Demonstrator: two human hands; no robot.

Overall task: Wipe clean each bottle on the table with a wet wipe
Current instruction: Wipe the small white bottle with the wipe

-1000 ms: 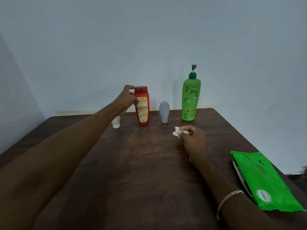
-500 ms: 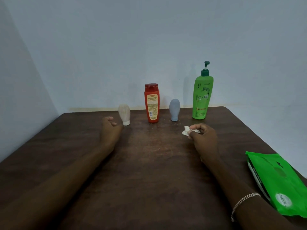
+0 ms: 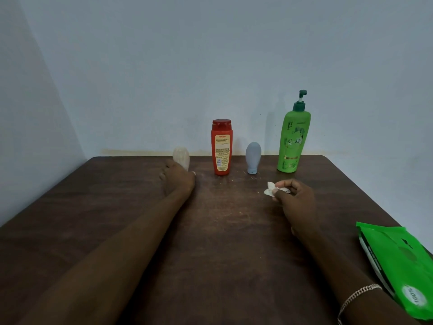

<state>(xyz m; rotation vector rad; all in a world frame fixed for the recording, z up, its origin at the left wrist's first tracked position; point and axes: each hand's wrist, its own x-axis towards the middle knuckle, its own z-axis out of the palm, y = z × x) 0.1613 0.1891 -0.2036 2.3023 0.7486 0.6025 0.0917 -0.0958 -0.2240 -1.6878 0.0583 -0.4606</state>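
Four bottles, where? (A)
Head view: white tube (image 3: 181, 156), red bottle (image 3: 221, 147), grey tube (image 3: 253, 157) and pump bottle (image 3: 294, 141) stand upright in a row at the table's (image 3: 222, 254) far edge. (B)
Hands? (A)
Right hand (image 3: 295, 198) pinches a crumpled wipe (image 3: 269, 192), in front of the pump bottle. Left hand (image 3: 179, 179) overlaps the white tube's base; grip blurred, cannot tell. Wipe pack (image 3: 398, 266) lies at right. (B)

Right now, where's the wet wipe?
Head view, right of centre: the wet wipe is pinched in the right hand, in front of the grey bottle and the green pump bottle.
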